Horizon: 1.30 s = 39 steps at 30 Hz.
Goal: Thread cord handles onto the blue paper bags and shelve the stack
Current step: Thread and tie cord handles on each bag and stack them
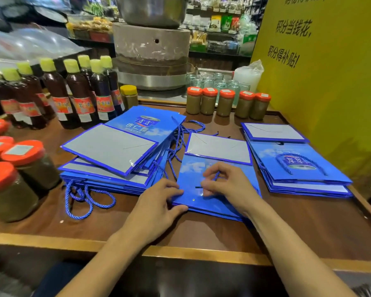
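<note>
Pinching cord (pixel 216 176) | hands (pixel 159 203) (pixel 227 186) on blue bag (pixel 191 168) | jars (pixel 227 94): tan paste (pixel 224 108)

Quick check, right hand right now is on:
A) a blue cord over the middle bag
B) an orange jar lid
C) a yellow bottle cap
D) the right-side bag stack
A: the right hand pinches a blue cord just above the middle bag, while the left hand holds that bag's near edge.
</note>
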### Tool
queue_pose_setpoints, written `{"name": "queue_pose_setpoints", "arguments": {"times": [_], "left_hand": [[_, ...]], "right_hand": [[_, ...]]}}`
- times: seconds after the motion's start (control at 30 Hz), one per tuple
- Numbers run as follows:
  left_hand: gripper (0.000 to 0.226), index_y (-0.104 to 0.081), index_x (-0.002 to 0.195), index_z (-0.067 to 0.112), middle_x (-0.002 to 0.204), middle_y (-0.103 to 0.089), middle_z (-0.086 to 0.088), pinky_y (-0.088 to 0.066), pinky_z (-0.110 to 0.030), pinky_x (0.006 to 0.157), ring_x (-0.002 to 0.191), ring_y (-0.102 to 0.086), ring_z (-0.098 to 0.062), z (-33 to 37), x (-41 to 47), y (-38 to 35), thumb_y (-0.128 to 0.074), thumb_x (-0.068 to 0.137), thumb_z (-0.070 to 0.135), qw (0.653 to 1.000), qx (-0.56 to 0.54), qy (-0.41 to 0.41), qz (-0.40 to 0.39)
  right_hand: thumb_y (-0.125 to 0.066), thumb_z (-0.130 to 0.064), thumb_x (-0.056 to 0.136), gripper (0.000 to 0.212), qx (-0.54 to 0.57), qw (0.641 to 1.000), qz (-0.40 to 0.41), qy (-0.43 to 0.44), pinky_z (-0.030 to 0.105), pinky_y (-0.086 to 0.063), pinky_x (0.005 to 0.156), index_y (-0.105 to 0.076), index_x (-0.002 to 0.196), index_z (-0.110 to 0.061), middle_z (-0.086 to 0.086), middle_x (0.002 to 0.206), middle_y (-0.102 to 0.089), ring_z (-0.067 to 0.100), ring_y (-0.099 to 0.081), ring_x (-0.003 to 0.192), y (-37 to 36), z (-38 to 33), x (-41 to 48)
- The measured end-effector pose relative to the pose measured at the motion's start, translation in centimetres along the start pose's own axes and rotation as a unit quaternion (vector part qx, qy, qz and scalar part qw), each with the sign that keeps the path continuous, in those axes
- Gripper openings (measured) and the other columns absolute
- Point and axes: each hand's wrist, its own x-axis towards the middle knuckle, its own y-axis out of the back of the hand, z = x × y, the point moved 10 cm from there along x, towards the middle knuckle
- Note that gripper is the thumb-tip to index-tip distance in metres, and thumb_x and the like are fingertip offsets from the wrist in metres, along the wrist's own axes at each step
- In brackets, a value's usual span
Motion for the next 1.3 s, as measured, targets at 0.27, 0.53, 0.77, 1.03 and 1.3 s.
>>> {"name": "queue_pose_setpoints", "arguments": {"times": [0.27,0.53,0.77,1.03,1.3], "left_hand": [[0.04,-0.078,0.116,0.029,0.115,-0.067,0.018,-0.044,-0.013,0.084,0.086,-0.056,0.006,-0.1,-0.3,-0.5,-0.076,0.084,0.052,0.999,-0.034,-0.018,0.005],[0.029,-0.083,0.104,0.026,0.103,-0.072,0.013,-0.044,-0.013,0.077,0.087,-0.063,-0.01,-1.6,0.0,-0.7,-0.089,0.075,0.024,0.986,-0.159,0.057,-0.007],[0.015,-0.082,0.101,0.026,0.1,-0.073,0.016,-0.051,-0.016,0.086,0.097,-0.068,-0.001,-0.2,-0.4,0.1,-0.08,0.087,0.031,0.995,-0.093,-0.003,0.025],[0.022,-0.083,0.103,0.027,0.101,-0.076,0.017,-0.055,-0.024,0.087,0.096,-0.069,0.002,0.6,-0.8,1.0,-0.076,0.088,0.042,0.996,-0.065,-0.015,0.056],[0.021,-0.083,0.101,0.024,0.097,-0.076,0.014,-0.056,-0.028,0.084,0.093,-0.069,-0.002,1.9,-0.8,1.6,-0.076,0.089,0.041,0.995,-0.035,-0.043,0.077]], "right_hand": [[-0.075,-0.001,0.088,0.03,-0.235,0.968,0.011,0.082,0.012,-0.048,0.081,-0.079,0.108,-0.023,-0.007,0.099,-0.073,0.002,-0.066,0.094,0.2,0.2,-0.5],[-0.07,-0.004,0.093,0.017,-0.169,0.983,-0.008,0.075,0.015,-0.051,0.073,-0.074,0.1,-0.019,-0.002,0.081,-0.073,0.009,-0.071,0.074,0.1,0.1,-1.2],[-0.075,-0.015,0.093,0.012,-0.215,0.972,-0.053,0.076,0.023,-0.052,0.074,-0.077,0.091,-0.027,-0.014,0.087,-0.074,0.008,-0.068,0.076,-0.6,0.7,-1.0],[-0.071,-0.017,0.096,0.013,-0.248,0.96,-0.096,0.089,0.025,-0.052,0.082,-0.078,0.092,-0.027,-0.013,0.094,-0.074,0.009,-0.067,0.092,-1.5,0.9,-1.0],[-0.074,-0.018,0.094,0.01,-0.222,0.967,-0.082,0.09,0.026,-0.051,0.075,-0.076,0.092,-0.027,-0.01,0.093,-0.074,0.01,-0.065,0.079,-1.3,0.8,-0.9]]}}
